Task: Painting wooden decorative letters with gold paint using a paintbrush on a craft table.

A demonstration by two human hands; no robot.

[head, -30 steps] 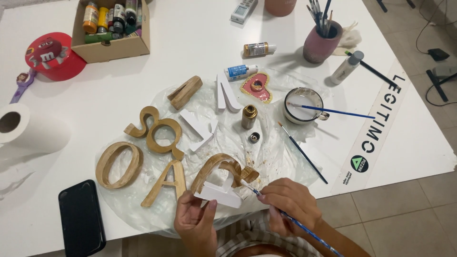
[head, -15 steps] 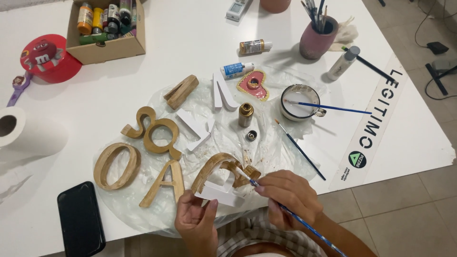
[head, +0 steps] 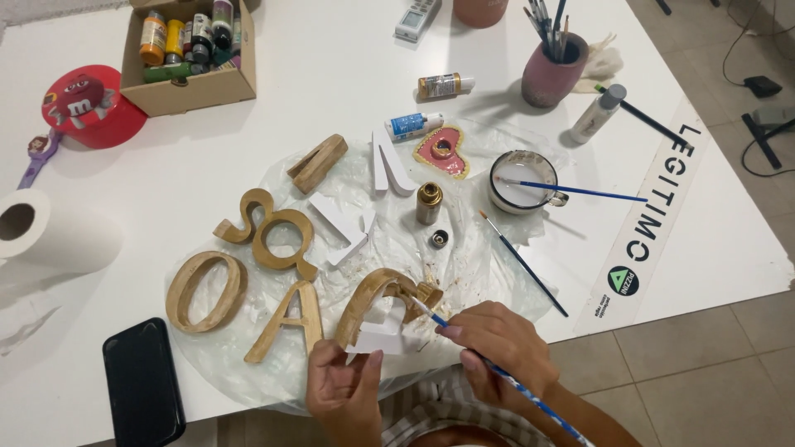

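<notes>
I look down on a white table [head: 348, 91] whose near edge runs under my arms; past its right corner a beige tiled floor [head: 712, 364] shows, with dark cables at the far right. A crinkled clear plastic sheet [head: 489, 273] covers the middle of the table.

My left hand [head: 344, 393] pinches the near white edge of a half-painted wooden letter [head: 377, 310], thumb and fingers closed on it and holding it tilted up off the sheet. The letter rises just beyond that grip, gold along its arched top, still white on the lower part by my fingers. My right hand [head: 497, 343] is curled tight around a blue-handled brush [head: 530, 393], whose handle runs back past my wrist; its tip touches the gold end of the letter, just left of and beyond my right fingers.

Left of the left hand's grip lie a gold A-shaped letter [head: 286, 323] and a gold O-shaped letter [head: 205, 290], and further beyond them an ampersand-like gold piece [head: 269, 232]. A black phone [head: 142, 382] lies well left of that hand. Beyond the right hand stand a small gold paint bottle [head: 428, 203] with its cap [head: 438, 239] beside it, and a white cup [head: 522, 180] with a blue brush resting across it. Far off are a cardboard box of paint bottles [head: 186, 50], a pink pot of brushes [head: 551, 70] and a paper roll [head: 54, 232].
</notes>
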